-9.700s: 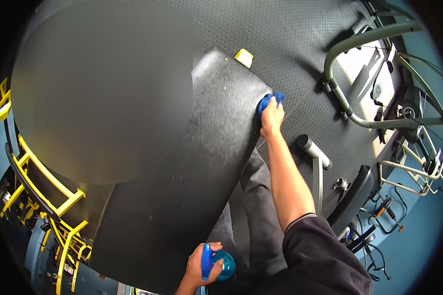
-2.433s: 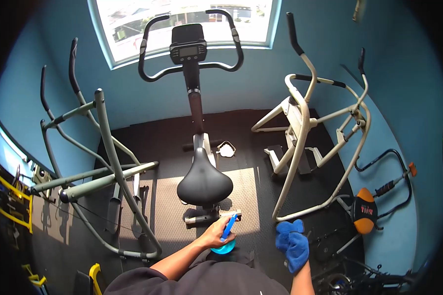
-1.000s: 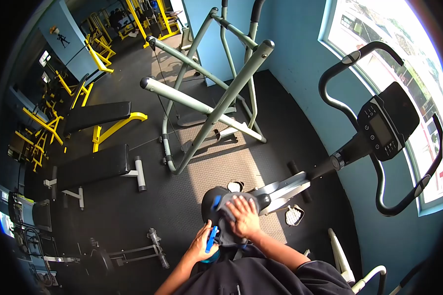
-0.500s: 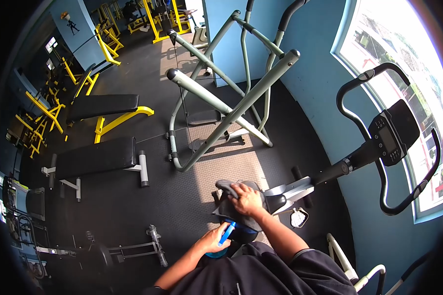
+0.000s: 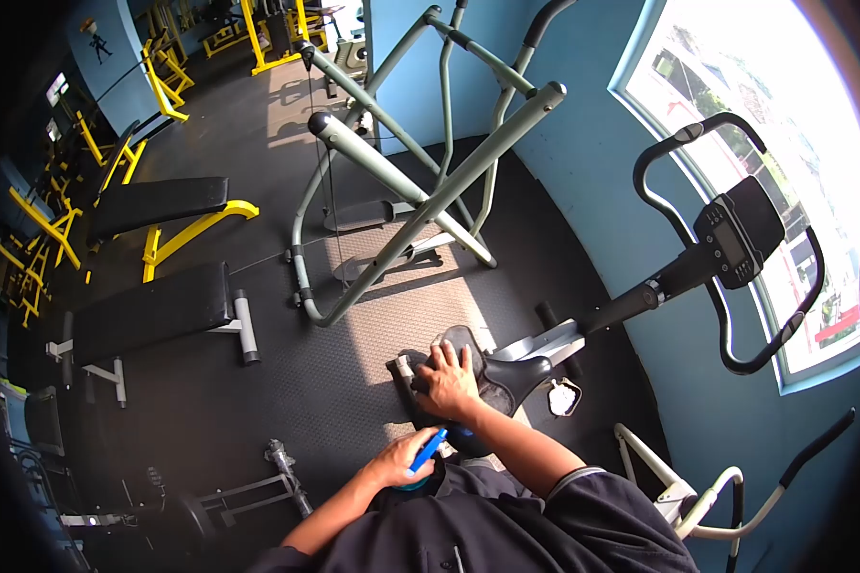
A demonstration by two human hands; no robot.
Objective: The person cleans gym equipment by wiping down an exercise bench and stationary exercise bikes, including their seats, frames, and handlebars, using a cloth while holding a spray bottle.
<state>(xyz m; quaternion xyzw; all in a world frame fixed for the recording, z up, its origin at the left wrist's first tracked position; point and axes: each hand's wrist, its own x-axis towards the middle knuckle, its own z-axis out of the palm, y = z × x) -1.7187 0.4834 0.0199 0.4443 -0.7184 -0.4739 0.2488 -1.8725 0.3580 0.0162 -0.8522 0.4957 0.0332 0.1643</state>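
Head view: the left hand (image 5: 401,462) is closed round a spray bottle (image 5: 427,455), its blue trigger (image 5: 434,445) up and just beside the right forearm (image 5: 506,430). A tightening of those fingers could loose a stray squirt, and a swing of the forearm could knock the bottle.

The right hand (image 5: 452,387) lies palm down, fingers fanned and partly bent, over a dark cloth (image 5: 466,341) that shows past its fingertips; no full clasp is visible. The seat (image 5: 526,374) lies under and to the right of that hand. Its edge looks rounded, so pushing too far outward might slide the cloth off.

A pedal (image 5: 564,397) sits farther right; a frame (image 5: 468,177) stands well beyond.
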